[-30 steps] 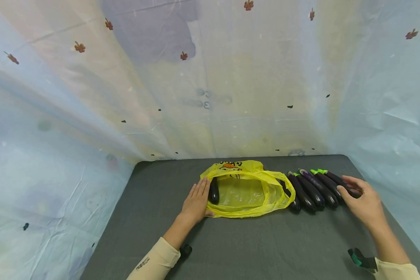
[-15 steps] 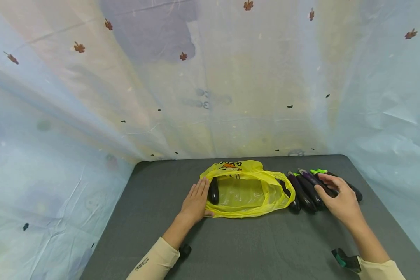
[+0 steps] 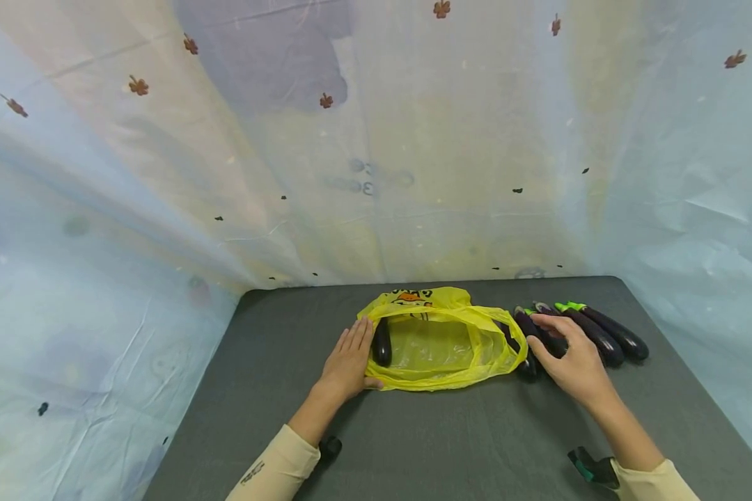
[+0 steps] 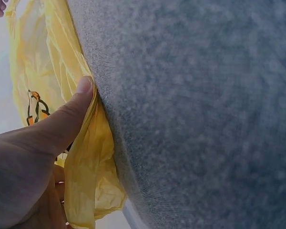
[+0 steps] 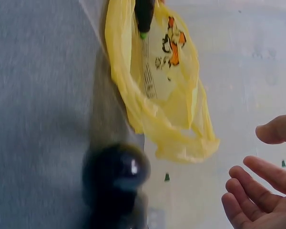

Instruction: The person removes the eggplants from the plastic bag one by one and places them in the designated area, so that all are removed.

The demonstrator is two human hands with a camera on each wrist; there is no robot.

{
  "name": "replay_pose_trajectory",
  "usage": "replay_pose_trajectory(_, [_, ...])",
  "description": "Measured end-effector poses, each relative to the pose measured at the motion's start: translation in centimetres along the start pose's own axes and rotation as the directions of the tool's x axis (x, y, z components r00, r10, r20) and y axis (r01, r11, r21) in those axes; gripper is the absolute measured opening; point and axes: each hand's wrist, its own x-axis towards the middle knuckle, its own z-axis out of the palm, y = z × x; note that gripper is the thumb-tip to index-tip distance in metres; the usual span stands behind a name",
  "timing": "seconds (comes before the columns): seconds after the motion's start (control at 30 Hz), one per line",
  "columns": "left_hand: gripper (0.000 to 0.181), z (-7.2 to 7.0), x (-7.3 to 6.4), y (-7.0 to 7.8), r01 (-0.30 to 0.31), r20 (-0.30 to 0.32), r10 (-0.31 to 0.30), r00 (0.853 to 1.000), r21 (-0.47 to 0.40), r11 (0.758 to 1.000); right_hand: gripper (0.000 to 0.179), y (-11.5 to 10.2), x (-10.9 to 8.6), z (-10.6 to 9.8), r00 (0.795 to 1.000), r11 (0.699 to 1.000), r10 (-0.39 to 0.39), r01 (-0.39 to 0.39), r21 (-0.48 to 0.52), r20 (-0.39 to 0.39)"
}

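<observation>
A yellow plastic bag [image 3: 439,379] lies with its mouth open on the grey table. One dark purple eggplant [image 3: 382,343] sits inside at its left end. My left hand [image 3: 347,365] rests along the bag's left side, fingers straight; in the left wrist view the thumb [image 4: 66,119] lies on the bag's edge. Right of the bag is a row of several eggplants [image 3: 601,339], some with green caps. Over the row's left part is my right hand [image 3: 573,362], thumb and fingers apart, partly hiding the eggplants behind it. Nothing is between its fingers in the right wrist view.
The grey table [image 3: 464,445] has rounded far corners. Behind it and at both sides hangs a pale plastic sheet [image 3: 439,209] with small leaf prints. A dark wrist mount [image 3: 594,470] sticks out beside the right sleeve.
My right hand has moved left across the eggplant row, from its right end toward the bag, uncovering the eggplants at the right. The left hand and bag stay put.
</observation>
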Motion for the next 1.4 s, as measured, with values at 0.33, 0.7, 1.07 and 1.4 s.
replay_pose_trajectory(0.33, [0.134, -0.1, -0.2, -0.1, -0.006, 0.008, 0.006, 1.000, -0.022, 1.000, 0.040, -2.0, 0.0, 2.5, 0.996, 0.993, -0.085, 0.081, 0.085, 0.036])
replay_pose_trajectory(0.7, [0.133, 0.0, 0.0, -0.1, 0.000, 0.015, 0.000, 1.000, -0.006, 1.000, 0.040, -3.6, 0.3, 5.3, 0.986, 0.988, -0.109, 0.093, 0.126, 0.125])
replay_pose_trajectory(1.07, [0.133, -0.1, -0.1, 0.1, 0.001, 0.009, -0.001, 1.000, -0.017, 1.000, 0.039, -4.8, 0.8, 8.8, 0.959, 0.976, -0.078, 0.017, 0.219, 0.272])
replay_pose_trajectory(1.4, [0.134, 0.1, 0.0, 0.1, 0.000, 0.005, 0.000, 1.000, -0.003, 1.000, 0.039, -5.3, 1.3, 11.5, 0.944, 0.956, -0.089, -0.009, 0.294, 0.318])
